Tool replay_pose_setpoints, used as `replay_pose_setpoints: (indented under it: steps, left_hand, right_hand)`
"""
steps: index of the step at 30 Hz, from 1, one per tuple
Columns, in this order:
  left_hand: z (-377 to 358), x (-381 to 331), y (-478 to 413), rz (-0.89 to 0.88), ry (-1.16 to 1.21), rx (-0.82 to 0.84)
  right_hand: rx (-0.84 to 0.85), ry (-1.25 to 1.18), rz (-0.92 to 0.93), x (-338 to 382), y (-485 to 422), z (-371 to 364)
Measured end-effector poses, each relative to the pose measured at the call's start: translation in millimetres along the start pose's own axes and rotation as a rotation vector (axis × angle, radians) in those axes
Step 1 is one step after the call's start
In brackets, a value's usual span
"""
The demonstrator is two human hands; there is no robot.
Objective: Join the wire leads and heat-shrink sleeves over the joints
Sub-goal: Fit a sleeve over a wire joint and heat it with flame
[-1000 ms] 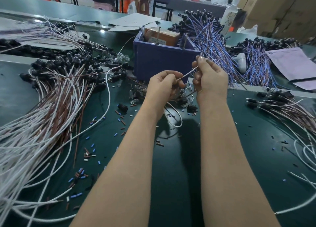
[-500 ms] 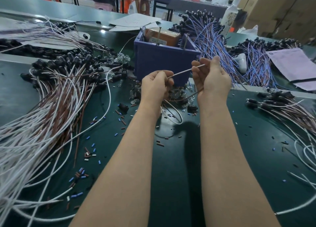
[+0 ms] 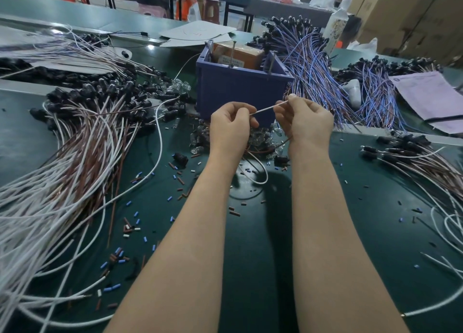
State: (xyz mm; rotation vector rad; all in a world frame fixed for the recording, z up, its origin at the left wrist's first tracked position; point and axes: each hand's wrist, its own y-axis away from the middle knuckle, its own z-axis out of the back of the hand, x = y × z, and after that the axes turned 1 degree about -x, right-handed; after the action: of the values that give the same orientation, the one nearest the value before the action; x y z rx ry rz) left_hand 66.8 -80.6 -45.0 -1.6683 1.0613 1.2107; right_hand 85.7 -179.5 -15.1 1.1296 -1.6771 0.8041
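Wire lead (image 3: 267,108) — thin, pale, straight, spanning both hands. Left hand (image 3: 231,128): fingers curled, pinching the lead's near end. Right hand (image 3: 304,122): thumb and forefinger pinching the far end.

Blue bin (image 3: 240,92), just behind the hands, holds a brown box (image 3: 239,53) whose white label is too small to read. Lilac printed sheet (image 3: 431,94), far right of the right hand — text illegible. White and brown wire bundle (image 3: 75,169), left of the left hand. Sleeve pieces (image 3: 127,228), blue, brown and white, lie scattered on the green mat (image 3: 375,220) near the left forearm.
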Motion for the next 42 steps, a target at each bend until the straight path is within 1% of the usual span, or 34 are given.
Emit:
replay_pose_setpoints:
  steps: [7, 13, 21, 27, 31, 35, 39, 41, 42]
  left_hand:
    - [-0.8, 2.8, -0.9, -0.025, -0.071, -0.017]
    - [-0.9, 3.6, -0.8, -0.063, -0.097, -0.036]
    - [-2.2, 7.0, 3.5, -0.198, -0.284, -0.020]
    - [-3.3, 9.4, 3.2, -0.263, -0.342, -0.023]
    - [-2.7, 12.3, 0.0, -0.293, -0.428, 0.018]
    - [-4.1, 16.1, -2.4, -0.289, -0.497, 0.050]
    - [-5.9, 15.0, -0.2, -0.264, -0.499, 0.055]
    - [-11.1, 13.1, 4.9, -0.232, -0.456, 0.072]
    - [-15.0, 12.7, 7.3, -0.207, -0.431, 0.108]
  right_hand:
    - [-0.040, -0.015, 0.006, -1.4, -1.3, 0.8]
    - [-0.073, 0.070, 0.014, -2.7, -3.3, 3.0]
    - [-0.065, 0.109, 0.001, -5.5, -4.1, 5.2]
    - [-0.071, 0.109, -0.013, -4.6, -5.4, 4.3]
    - [-0.071, 0.094, -0.012, -4.3, -6.1, 4.1]
    - [-0.082, 0.079, 0.001, -3.8, -6.8, 4.5]
    - [-0.101, 0.060, -0.019, -5.5, -6.5, 3.2]
    - [-0.116, -0.016, -0.051, -6.3, -6.3, 0.4]
    - [-0.127, -0.079, -0.072, -6.7, -6.5, -0.7]
